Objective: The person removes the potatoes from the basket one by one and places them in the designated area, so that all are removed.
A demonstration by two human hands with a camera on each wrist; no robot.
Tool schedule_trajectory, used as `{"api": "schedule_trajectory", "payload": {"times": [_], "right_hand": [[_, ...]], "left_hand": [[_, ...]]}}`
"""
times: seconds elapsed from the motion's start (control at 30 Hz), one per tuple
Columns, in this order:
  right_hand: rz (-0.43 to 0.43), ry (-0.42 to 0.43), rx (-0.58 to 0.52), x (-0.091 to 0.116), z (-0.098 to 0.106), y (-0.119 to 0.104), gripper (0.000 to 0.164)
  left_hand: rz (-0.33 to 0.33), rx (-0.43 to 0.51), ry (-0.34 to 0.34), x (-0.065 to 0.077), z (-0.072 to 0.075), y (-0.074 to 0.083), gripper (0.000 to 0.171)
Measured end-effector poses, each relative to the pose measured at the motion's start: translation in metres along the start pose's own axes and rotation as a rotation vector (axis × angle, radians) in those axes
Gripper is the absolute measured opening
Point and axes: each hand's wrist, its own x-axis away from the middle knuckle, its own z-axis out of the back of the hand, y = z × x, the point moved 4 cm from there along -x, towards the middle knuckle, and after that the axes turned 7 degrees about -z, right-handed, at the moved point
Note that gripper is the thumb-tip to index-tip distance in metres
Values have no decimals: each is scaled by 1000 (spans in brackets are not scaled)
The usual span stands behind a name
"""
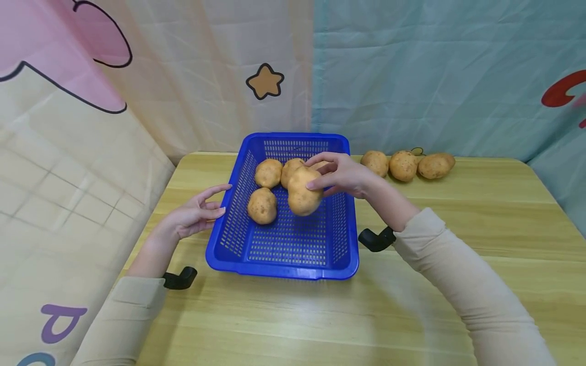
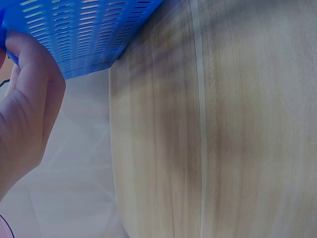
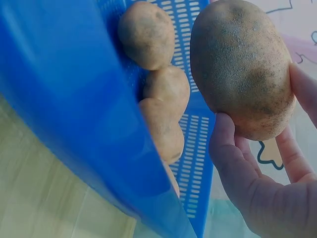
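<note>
My right hand [image 1: 341, 175] holds a large tan potato [image 1: 302, 195] between thumb and fingers, over the blue plastic basket [image 1: 284, 272]. In the right wrist view, this potato [image 3: 240, 69] sits in the fingertips, apart from those below. Inside the basket lie several more potatoes, among them one at the back left [image 1: 268, 173] and one nearer the front [image 1: 262, 206]; my right hand partly covers another. At the basket's left side, my left hand [image 1: 194, 213] grips the rim with thumb and fingers. Only part of that hold shows in the left wrist view.
Three potatoes [image 1: 403, 166] lie in a row on the wooden table [image 1: 458, 229], at its back edge right of the basket. A printed curtain [image 1: 389, 66] hangs behind the table and another patterned cloth [image 1: 91, 203] along its left side.
</note>
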Motion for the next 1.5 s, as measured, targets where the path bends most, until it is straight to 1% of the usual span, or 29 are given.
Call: {"api": "schedule_trajectory", "payload": {"times": [0.3, 0.4, 0.53, 0.7, 0.9, 1.0, 1.27, 1.5], "right_hand": [[4, 26, 28, 9, 12, 1, 52], [7, 38, 27, 13, 16, 1, 53], [-11, 63, 29, 18, 22, 2, 51], [-36, 67, 49, 24, 31, 5, 51], [-33, 93, 48, 32, 42, 7, 50], [-30, 97, 47, 37, 48, 7, 49], [-34, 91, 86, 47, 60, 12, 50], [-40, 98, 64, 54, 71, 15, 51]], "left_hand": [[4, 0, 18, 1, 1, -4, 59], [0, 5, 10, 1, 1, -5, 59], [-5, 12, -2, 1, 1, -5, 59], [-15, 26, -18, 0, 2, -5, 57], [-23, 29, -30, 1, 2, -6, 56], [-25, 27, -34, 1, 2, -5, 56], [-26, 27, -42, 1, 3, -5, 56], [-29, 27, -47, 0, 3, -3, 56]]}}
